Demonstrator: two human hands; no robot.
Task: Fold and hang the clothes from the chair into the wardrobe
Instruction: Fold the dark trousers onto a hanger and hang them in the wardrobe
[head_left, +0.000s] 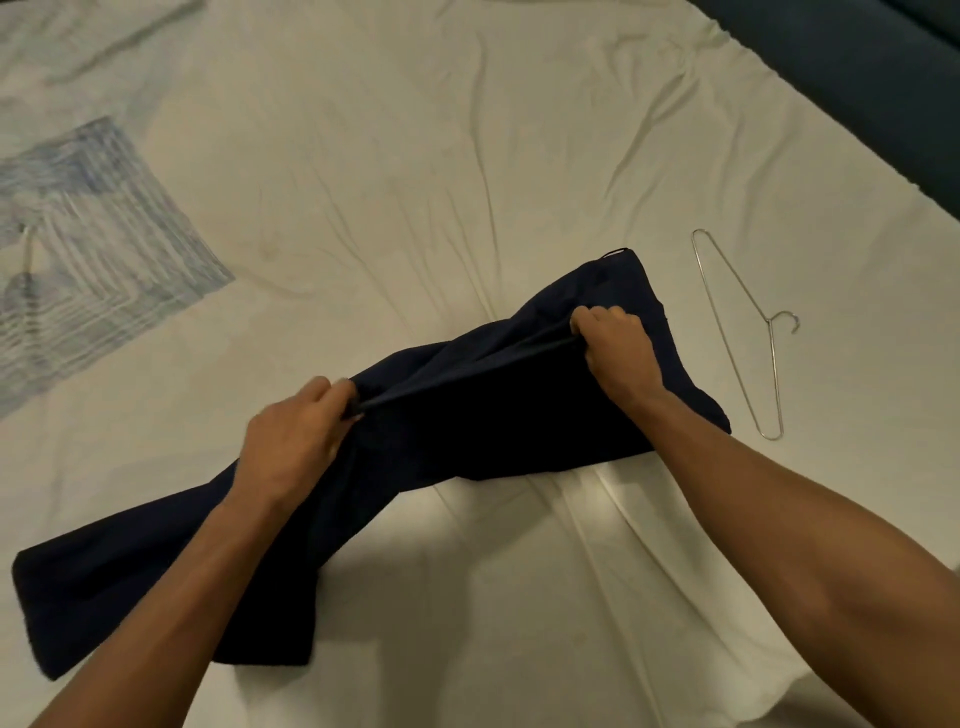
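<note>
A wrinkled white bedsheet (415, 156) fills the view. On it a dark navy garment (467, 405) is spread, its kind not discernible. A taut fold is pinched by the left hand (291, 436) and gripped by the right hand (615, 343), fingertips hidden in cloth. A wire hanger (748, 332) lies just beside.

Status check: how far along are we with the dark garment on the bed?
Done: the dark navy garment is off the chair and lying on the bed sheet. In hand: the left hand and right hand each grip a raised fold, mid-fold. Left: finish folding, put it on the wire hanger lying beside it, then hang it; no wardrobe is in view.
</note>
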